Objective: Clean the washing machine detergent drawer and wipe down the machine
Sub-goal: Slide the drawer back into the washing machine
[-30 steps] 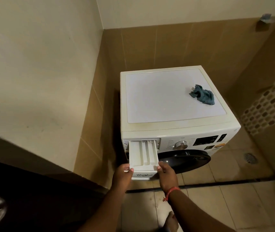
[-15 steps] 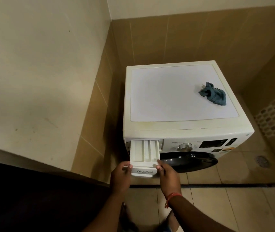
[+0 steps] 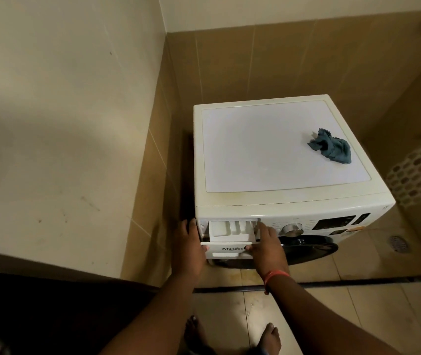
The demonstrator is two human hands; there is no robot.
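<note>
On the far left of the frame I see a plain cream wall (image 3: 58,119), and below it a dark strip in the lower left. Next to that come the brown wall tiles (image 3: 229,65) in the corner.

Near the middle, low down, I see my left hand (image 3: 187,248). Its thumb is hooked on the left end of the detergent drawer (image 3: 229,230), and its fingers reach up past the drawer's left side to the machine's corner. The drawer is white, partly pulled out of the top left of the washing machine (image 3: 268,198) front, with the maker's name on its face.

Just right of it is my right hand (image 3: 267,245), with a red thread (image 3: 276,275) at the wrist. It grips the drawer's right end, thumb on the front, one finger stretched along the side.

Further right I see a silver dial (image 3: 292,229), then a dark screen (image 3: 336,222). The black round door (image 3: 306,243) sits below them.

A crumpled blue-grey cloth (image 3: 332,149) lies on top of the machine, near its right edge. At the far right, low, is a floor drain (image 3: 398,243).
</note>
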